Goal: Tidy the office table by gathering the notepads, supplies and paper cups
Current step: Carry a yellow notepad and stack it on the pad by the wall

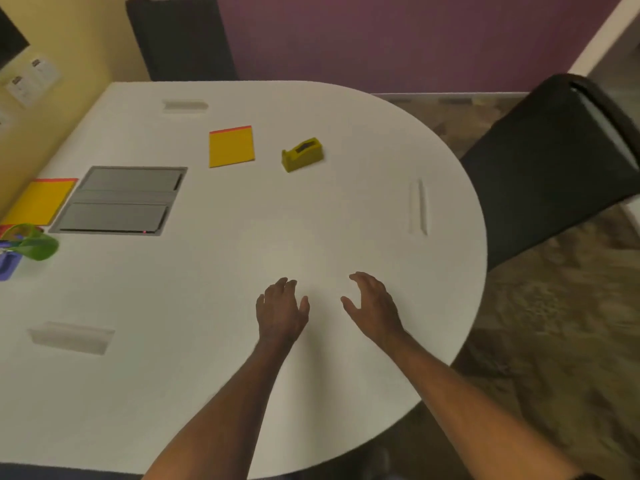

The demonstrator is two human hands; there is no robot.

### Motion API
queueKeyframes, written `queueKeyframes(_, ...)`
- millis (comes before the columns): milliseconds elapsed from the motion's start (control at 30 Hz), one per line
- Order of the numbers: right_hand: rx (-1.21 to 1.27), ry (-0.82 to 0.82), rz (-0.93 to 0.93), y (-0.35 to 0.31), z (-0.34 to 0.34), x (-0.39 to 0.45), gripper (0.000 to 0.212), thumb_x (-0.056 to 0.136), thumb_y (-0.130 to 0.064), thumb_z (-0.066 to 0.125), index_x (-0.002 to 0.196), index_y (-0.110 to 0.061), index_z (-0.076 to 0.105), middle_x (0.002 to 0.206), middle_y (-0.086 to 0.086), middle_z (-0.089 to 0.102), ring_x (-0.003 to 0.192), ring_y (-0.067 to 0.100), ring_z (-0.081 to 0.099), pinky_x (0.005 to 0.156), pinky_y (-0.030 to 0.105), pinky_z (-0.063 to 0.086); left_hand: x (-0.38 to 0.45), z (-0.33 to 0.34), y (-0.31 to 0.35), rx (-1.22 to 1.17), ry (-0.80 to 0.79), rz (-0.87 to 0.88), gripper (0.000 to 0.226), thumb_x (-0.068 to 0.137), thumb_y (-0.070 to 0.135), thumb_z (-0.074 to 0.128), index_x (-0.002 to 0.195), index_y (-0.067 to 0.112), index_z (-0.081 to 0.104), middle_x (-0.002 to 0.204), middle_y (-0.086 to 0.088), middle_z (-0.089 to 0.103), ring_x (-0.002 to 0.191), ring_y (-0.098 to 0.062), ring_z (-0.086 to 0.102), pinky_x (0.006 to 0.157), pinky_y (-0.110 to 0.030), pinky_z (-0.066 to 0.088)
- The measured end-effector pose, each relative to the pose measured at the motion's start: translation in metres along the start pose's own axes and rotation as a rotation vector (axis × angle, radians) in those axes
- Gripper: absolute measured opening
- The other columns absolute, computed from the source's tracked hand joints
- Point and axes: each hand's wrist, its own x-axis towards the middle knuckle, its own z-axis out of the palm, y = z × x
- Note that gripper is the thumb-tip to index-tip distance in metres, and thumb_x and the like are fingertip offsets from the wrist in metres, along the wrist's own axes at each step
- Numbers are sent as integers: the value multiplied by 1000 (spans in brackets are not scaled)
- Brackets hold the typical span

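Observation:
A yellow notepad (231,146) with a red top edge lies flat near the middle of the white table (214,271). To its right stands a yellow-green tape dispenser (302,154). A second yellow notepad (40,201) lies at the left edge. Below it sit a green object (33,242) and a purple object (8,265), both cut off by the frame. My left hand (281,311) and my right hand (374,304) hover side by side over bare table nearer to me, fingers relaxed, holding nothing.
A grey recessed cable hatch (119,199) is set in the table left of centre. Black chairs stand at the far side (180,36) and at the right (557,161). Shallow slots mark the table's edges. Patterned carpet lies beyond the rounded right edge.

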Motion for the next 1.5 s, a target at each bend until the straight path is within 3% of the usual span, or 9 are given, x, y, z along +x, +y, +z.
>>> queueKeyframes(267, -37, 71, 107, 71, -71, -39, 53, 97, -42, 62, 143, -20, 48, 150, -2, 49, 140, 19, 42, 111, 38, 42, -13, 9, 104, 39, -36, 191, 54, 99, 46, 45, 146, 19, 46, 156, -1, 43, 139, -23, 44, 113, -42, 36)
queueKeyframes(600, -43, 244, 326, 169, -142, -78, 55, 95, -45, 63, 143, -22, 49, 149, -1, 50, 136, 21, 48, 107, 41, 49, -8, 38, 227, 72, -45, 464, 53, 97, 48, 43, 143, 21, 49, 152, -1, 46, 136, -25, 46, 111, -45, 36)
queueKeyframes(933, -67, 307, 422, 360, -283, -88, 57, 92, -38, 67, 142, -16, 53, 148, 2, 52, 135, 24, 48, 111, 38, 42, -6, 110, 466, 49, -99, 658, 56, 97, 51, 43, 146, 24, 45, 154, 2, 45, 139, -21, 43, 116, -39, 35)
queueKeyframes(1200, -180, 256, 428, 509, -420, -71, 62, 88, -44, 68, 142, -17, 53, 146, 4, 54, 133, 25, 50, 109, 37, 42, -20, 152, 680, 6, -132, 619, 63, 97, 54, 43, 149, 19, 43, 156, -2, 42, 143, -22, 39, 119, -37, 29)
queueKeyframes(1367, -209, 225, 370, 579, -487, -3, 65, 90, -44, 67, 145, -15, 50, 151, 6, 50, 139, 25, 45, 114, 39, 39, 36, 156, 768, 5, -140, 513, 63, 96, 54, 44, 148, 18, 40, 149, -4, 49, 135, -29, 46, 114, -43, 33)
queueKeyframes(1500, -210, 214, 315, 621, -530, 84, 67, 92, -47, 64, 150, -17, 45, 155, 4, 45, 144, 24, 39, 116, 40, 37, 105, 166, 825, -77, -126, 381, 58, 95, 50, 47, 146, 22, 41, 151, -1, 45, 138, -25, 41, 114, -40, 32)
